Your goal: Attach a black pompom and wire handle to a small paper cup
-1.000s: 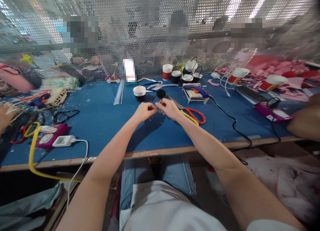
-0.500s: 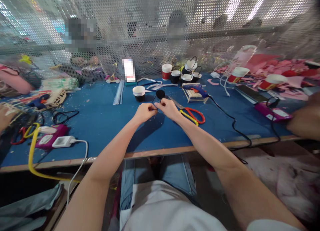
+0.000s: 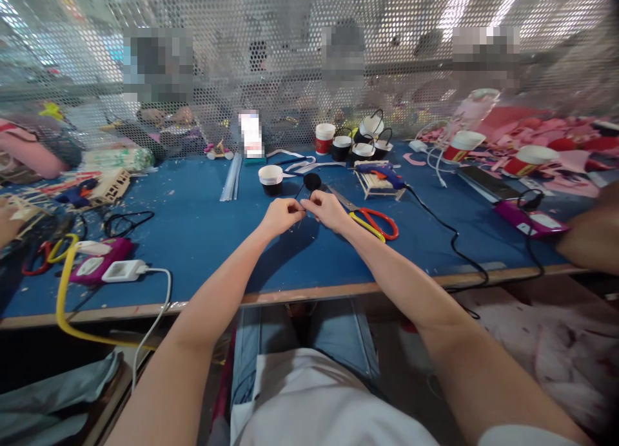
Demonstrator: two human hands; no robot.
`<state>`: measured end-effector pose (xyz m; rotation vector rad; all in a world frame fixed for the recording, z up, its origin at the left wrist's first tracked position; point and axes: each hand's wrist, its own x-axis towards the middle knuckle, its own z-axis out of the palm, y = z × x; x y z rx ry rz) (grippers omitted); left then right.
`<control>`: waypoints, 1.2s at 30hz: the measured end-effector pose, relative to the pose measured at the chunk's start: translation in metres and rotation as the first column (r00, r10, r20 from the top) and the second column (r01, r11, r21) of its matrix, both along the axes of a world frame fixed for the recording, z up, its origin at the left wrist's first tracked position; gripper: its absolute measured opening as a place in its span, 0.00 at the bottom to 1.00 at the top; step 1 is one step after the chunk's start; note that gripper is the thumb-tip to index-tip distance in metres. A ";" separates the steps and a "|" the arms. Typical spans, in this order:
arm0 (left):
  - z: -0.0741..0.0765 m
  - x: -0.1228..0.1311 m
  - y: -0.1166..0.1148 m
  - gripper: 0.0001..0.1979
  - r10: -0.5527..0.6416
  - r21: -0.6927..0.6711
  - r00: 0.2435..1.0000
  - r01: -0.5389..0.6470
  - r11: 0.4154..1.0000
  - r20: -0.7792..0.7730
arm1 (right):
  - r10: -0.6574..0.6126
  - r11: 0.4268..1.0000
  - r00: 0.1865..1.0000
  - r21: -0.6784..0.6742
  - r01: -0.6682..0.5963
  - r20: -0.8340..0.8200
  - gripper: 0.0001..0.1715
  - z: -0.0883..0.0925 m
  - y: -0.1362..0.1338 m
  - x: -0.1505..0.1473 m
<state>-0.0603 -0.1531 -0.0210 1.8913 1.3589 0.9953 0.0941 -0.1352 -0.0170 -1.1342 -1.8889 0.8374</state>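
My left hand [image 3: 279,215] and my right hand [image 3: 325,209] meet over the middle of the blue table [image 3: 203,240], fingers pinched close together. Between them runs a thin dark strip or wire [image 3: 298,191] that leads up to a small black round piece [image 3: 312,181] just beyond my fingers. Both hands pinch this thin piece; its exact make is too small to tell. A black paper cup with a white rim [image 3: 270,179] stands just behind my left hand. Red and yellow scissors [image 3: 374,222] lie right of my right hand.
A blue glue gun [image 3: 382,171] rests on a small stand, its black cord [image 3: 452,240] trailing over the front edge. Several cups [image 3: 355,143] stand at the back by the perforated screen. Pink power strips [image 3: 97,269], [image 3: 527,218] lie at both sides. Other people's arms [image 3: 587,236] reach in.
Almost nothing has moved; my two hands stay pinched together at the same spot, with only slight finger shifts.
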 end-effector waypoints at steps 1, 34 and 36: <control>0.000 0.001 0.000 0.09 0.009 0.013 1.000 -0.009 1.000 -0.024 | -0.014 1.000 1.000 0.005 0.014 0.002 0.17 0.000 0.000 0.000; -0.004 -0.001 0.002 0.13 -0.008 0.022 0.995 0.011 1.000 -0.095 | 0.081 0.997 0.995 -0.004 -0.081 -0.051 0.15 -0.004 0.002 0.001; -0.005 -0.003 0.003 0.13 -0.013 0.014 0.997 0.014 1.000 -0.078 | 0.131 0.991 0.990 -0.028 -0.132 -0.057 0.13 -0.002 0.000 0.001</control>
